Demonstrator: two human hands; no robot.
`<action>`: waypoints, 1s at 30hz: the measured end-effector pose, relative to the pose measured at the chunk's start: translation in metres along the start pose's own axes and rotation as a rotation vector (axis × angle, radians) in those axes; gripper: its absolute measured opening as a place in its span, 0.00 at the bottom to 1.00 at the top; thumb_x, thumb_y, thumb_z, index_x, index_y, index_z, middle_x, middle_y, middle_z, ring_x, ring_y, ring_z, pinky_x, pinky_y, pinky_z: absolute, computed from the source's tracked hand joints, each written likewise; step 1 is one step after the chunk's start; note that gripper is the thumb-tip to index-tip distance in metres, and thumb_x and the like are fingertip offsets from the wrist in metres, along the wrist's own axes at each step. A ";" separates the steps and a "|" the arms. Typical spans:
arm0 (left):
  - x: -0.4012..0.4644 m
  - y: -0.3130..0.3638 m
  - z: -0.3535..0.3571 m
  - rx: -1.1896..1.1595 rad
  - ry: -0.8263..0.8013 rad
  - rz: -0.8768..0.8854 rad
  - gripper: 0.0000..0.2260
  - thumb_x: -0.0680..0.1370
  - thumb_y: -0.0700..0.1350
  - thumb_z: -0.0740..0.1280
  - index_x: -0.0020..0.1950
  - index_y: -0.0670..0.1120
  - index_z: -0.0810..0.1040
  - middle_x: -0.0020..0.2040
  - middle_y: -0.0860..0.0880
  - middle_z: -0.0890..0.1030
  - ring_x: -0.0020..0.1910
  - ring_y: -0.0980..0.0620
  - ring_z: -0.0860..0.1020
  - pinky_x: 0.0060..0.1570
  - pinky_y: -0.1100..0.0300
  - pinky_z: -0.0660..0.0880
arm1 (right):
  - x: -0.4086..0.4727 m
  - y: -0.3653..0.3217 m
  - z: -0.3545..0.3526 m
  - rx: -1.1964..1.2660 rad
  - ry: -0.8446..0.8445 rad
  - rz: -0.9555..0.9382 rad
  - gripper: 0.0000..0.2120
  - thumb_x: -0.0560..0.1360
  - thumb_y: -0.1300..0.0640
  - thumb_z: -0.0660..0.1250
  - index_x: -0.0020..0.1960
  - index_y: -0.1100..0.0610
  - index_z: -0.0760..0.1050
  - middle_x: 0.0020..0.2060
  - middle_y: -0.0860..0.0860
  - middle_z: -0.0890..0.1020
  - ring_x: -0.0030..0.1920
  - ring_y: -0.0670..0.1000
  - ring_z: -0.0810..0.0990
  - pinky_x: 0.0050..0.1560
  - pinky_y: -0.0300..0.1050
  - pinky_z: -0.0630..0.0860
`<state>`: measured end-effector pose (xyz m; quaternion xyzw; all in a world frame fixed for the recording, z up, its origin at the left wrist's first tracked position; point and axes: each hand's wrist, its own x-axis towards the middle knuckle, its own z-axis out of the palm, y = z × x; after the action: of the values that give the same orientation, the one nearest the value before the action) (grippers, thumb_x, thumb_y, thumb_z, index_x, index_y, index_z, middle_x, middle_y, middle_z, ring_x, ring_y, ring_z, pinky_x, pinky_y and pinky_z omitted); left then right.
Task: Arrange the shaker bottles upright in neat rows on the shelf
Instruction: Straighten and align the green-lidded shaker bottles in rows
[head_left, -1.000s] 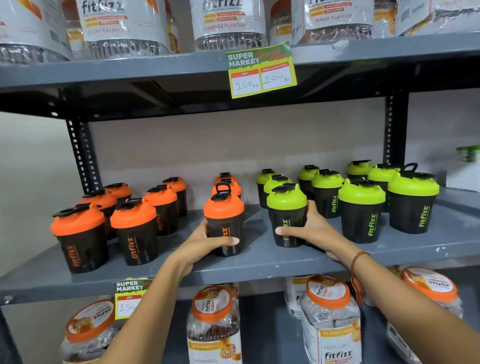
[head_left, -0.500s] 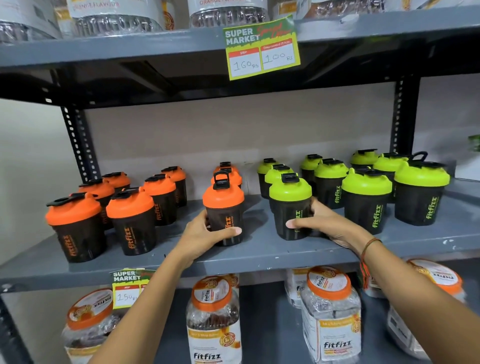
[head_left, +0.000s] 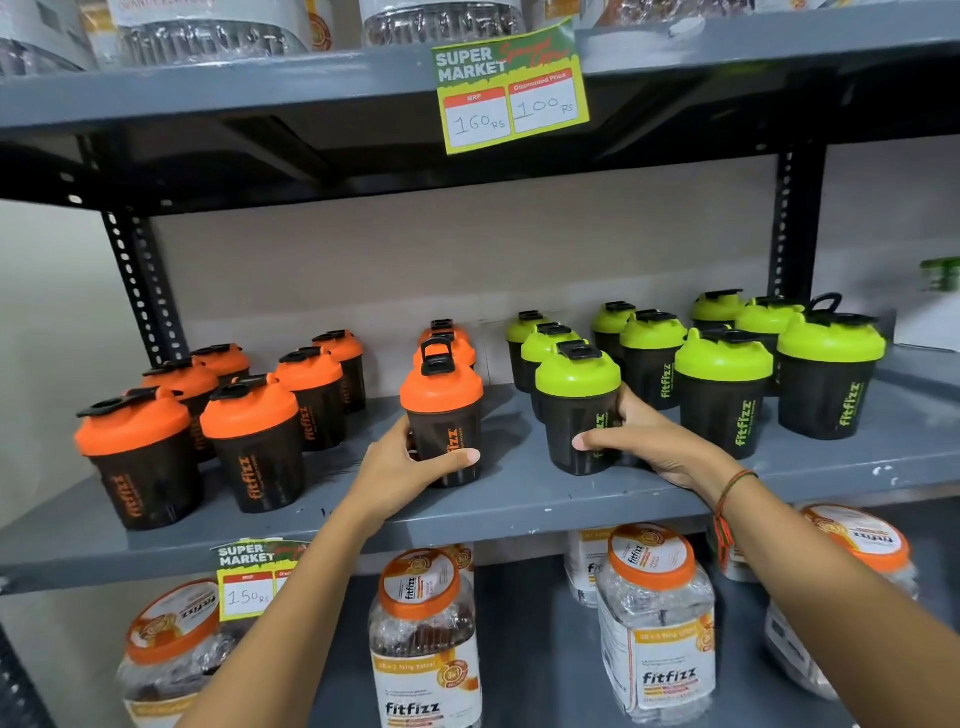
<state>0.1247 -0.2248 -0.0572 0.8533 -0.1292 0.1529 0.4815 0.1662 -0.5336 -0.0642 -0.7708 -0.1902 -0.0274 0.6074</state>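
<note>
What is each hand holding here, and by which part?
Left hand grips the orange-lidded shaker by its lower body; right hand grips the green-lidded shaker likewise.

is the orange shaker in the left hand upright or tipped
Upright: the orange shaker stands flat on the shelf, lid on top, left hand around it.

The grey painted-metal shelf (head_left: 519, 499) looks matt, its coat chipped to white specks near the right edge. The black perforated metal uprights (head_left: 136, 291) have a dull sheen. The dark translucent plastic shaker bottle with an orange lid (head_left: 442, 410) and the one with a lime-green lid (head_left: 577, 408) have smooth, satin caps (the bodies are slightly glossier). The clear plastic jars with orange lids (head_left: 423, 639) below glint, wrapped in crinkled film. The yellow-green paper price card (head_left: 511, 88) looks glossy. A red-and-green thread wristband (head_left: 730, 499) appears woven.
</note>
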 end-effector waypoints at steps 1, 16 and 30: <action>0.000 0.000 0.000 -0.001 0.001 0.001 0.27 0.60 0.66 0.75 0.54 0.64 0.69 0.48 0.68 0.73 0.49 0.68 0.73 0.48 0.63 0.69 | -0.001 -0.001 0.000 0.003 0.000 -0.001 0.50 0.57 0.53 0.82 0.74 0.45 0.62 0.54 0.39 0.85 0.55 0.40 0.83 0.48 0.33 0.79; -0.013 0.002 -0.005 -0.082 0.304 0.153 0.49 0.59 0.68 0.76 0.74 0.61 0.55 0.72 0.56 0.65 0.66 0.58 0.68 0.63 0.55 0.67 | -0.046 -0.023 -0.003 -0.035 0.109 -0.045 0.47 0.62 0.44 0.80 0.75 0.41 0.60 0.68 0.44 0.73 0.68 0.44 0.74 0.65 0.49 0.75; -0.060 0.132 0.160 0.091 -0.037 0.560 0.32 0.69 0.62 0.68 0.70 0.59 0.64 0.63 0.58 0.76 0.58 0.61 0.75 0.56 0.60 0.73 | -0.138 -0.055 -0.112 -0.521 1.031 -0.522 0.09 0.74 0.53 0.73 0.53 0.46 0.77 0.48 0.47 0.80 0.46 0.48 0.80 0.44 0.41 0.77</action>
<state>0.0431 -0.4248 -0.0552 0.8077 -0.3619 0.2699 0.3792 0.0416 -0.6652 -0.0213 -0.7094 -0.0418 -0.5879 0.3865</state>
